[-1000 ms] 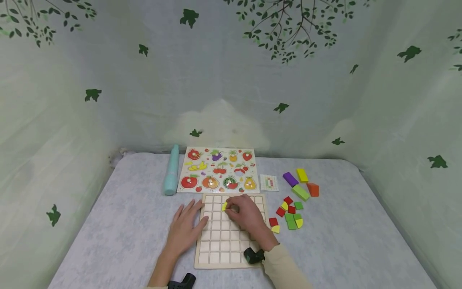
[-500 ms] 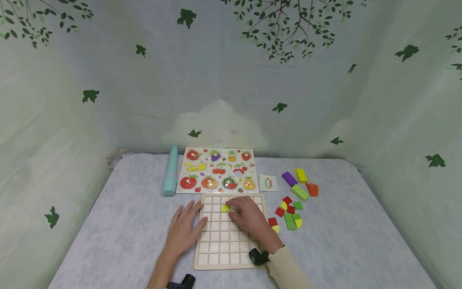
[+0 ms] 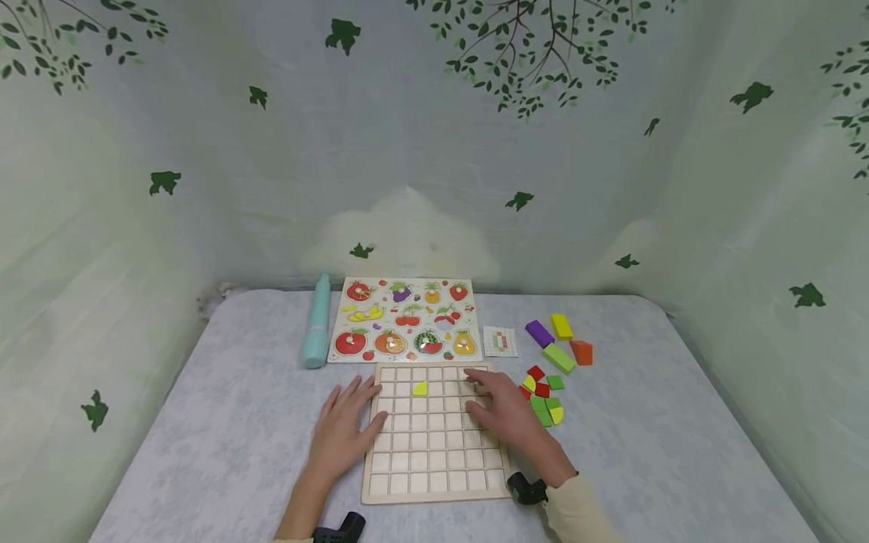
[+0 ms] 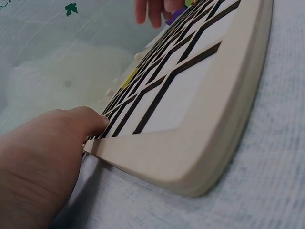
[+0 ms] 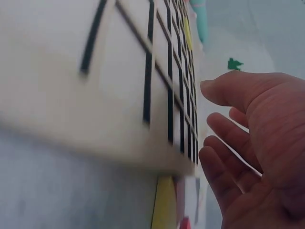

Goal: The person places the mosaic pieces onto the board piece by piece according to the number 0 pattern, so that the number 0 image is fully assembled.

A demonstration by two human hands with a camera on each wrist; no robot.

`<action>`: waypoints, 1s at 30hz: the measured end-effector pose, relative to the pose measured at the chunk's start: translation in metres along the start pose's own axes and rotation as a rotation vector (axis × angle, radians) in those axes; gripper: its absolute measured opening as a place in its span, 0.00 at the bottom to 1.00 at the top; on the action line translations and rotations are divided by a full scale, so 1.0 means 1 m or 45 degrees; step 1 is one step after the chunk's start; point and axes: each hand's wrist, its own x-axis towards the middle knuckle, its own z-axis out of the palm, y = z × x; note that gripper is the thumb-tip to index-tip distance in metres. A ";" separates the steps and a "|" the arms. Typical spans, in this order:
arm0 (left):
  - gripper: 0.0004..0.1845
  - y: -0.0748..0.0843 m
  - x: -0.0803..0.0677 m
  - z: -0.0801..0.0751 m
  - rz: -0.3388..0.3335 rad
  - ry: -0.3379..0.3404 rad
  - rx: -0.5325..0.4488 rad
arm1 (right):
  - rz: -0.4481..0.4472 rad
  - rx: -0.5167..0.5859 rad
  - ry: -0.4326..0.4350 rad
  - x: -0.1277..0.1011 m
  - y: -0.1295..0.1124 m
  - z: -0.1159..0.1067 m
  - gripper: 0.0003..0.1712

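One yellow piece sits in my grid board, both my hands empty.

The yellow piece [image 3: 420,388] lies flat in a cell in the second row of the wooden grid board [image 3: 434,490], left of centre. It looks to me like a thin, light, stiff wooden tile, smooth-faced, so I would pinch it by its edges rather than press on top. My right hand [image 3: 504,411] hovers over the board's right side, fingers spread and relaxed, holding nothing. My left hand [image 3: 345,430] rests flat on the table [image 3: 204,422], fingers straight, its fingertips on the board's left edge. The loose coloured pieces [image 3: 543,396] lie just right of the board, with bigger blocks [image 3: 558,339] beyond and the fruit puzzle [image 3: 403,320] behind.
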 end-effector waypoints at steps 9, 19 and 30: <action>0.26 0.001 -0.001 -0.001 -0.003 -0.009 -0.037 | 0.023 -0.104 0.032 -0.019 0.030 -0.017 0.30; 0.27 -0.003 0.003 0.001 -0.022 -0.028 -0.024 | -0.016 -0.167 0.003 -0.026 0.042 -0.032 0.18; 0.26 -0.002 0.002 -0.001 -0.014 -0.022 -0.030 | -0.060 -0.246 -0.019 -0.027 0.047 -0.037 0.13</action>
